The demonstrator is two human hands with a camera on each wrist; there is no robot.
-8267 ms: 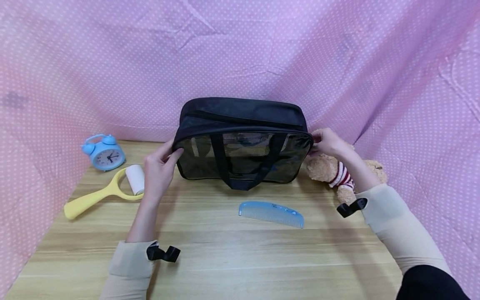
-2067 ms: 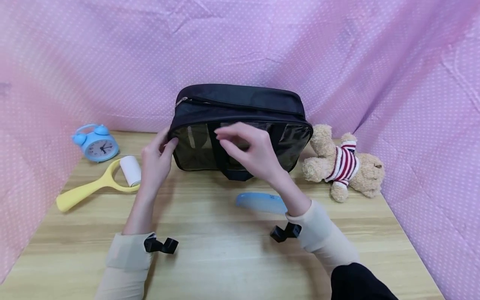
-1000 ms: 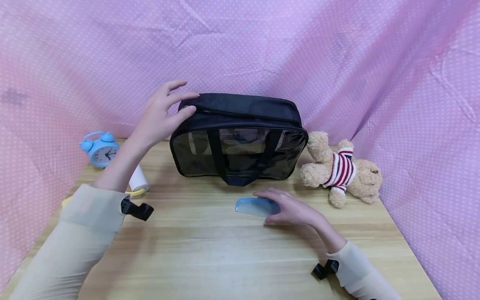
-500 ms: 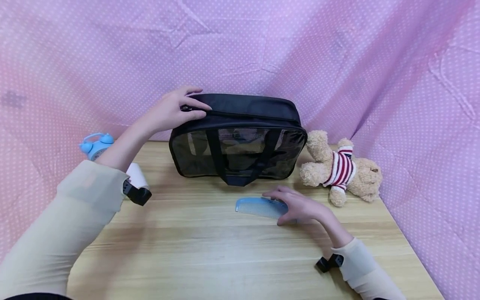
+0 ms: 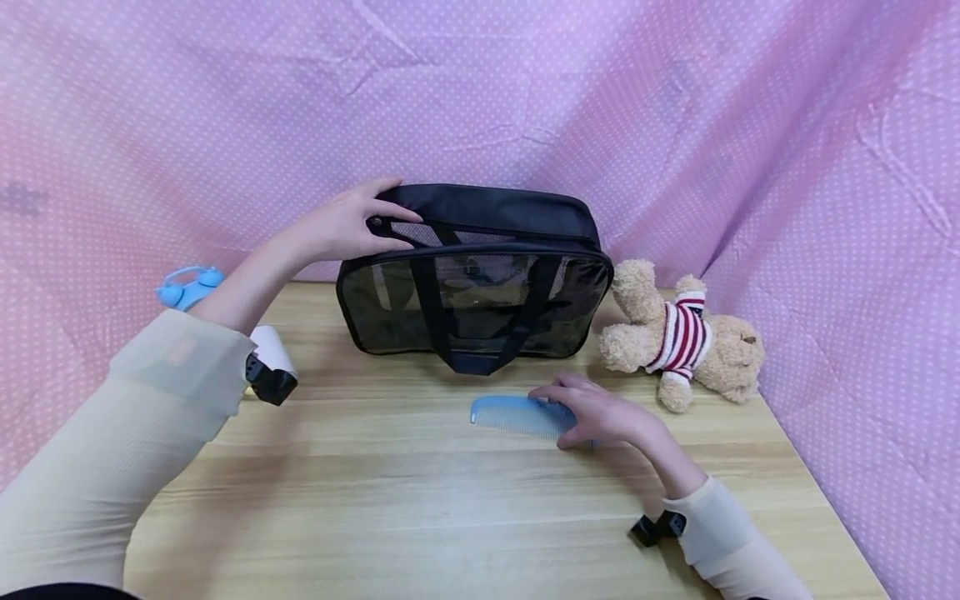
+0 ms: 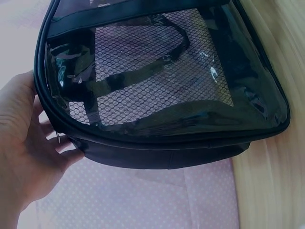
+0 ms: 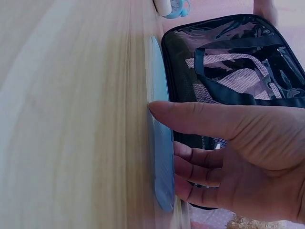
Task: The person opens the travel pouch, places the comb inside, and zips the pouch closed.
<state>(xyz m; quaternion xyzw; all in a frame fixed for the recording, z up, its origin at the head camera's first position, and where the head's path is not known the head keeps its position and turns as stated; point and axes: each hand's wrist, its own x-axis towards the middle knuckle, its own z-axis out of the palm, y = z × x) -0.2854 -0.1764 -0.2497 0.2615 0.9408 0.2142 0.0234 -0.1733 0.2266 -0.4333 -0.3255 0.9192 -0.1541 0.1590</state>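
So, nearest first: the right hand (image 5: 596, 410) has thumb and fingers pinched across one end of the light blue comb (image 5: 502, 414), which looks flat on the desk (image 5: 420, 517), just in front of the bag. Tip from me: light pressure, thumb on the toothed edge, fingers along the spine. That end grip leaves most of the comb free, but it could swivel, so I'd go a touch nearer the middle.

A bit further back, there's a white roll (image 5: 274, 350) half hidden behind the left sleeve (image 5: 176, 362), and a teddy (image 5: 682, 333) lying on its side past the comb.

Then the black see-through bag (image 5: 480, 308), standing upright. The left hand (image 5: 341, 223) has its fingers spread wide over the unzipped top, at the left end where the gap is biggest. I can't tell where every fingertip sits. Best trick imo: push both lips apart evenly, don't tug one, or the bag may slide.

Blue clock (image 5: 187, 287) off to the left, pink dotted cloth (image 5: 525, 100) behind everything.
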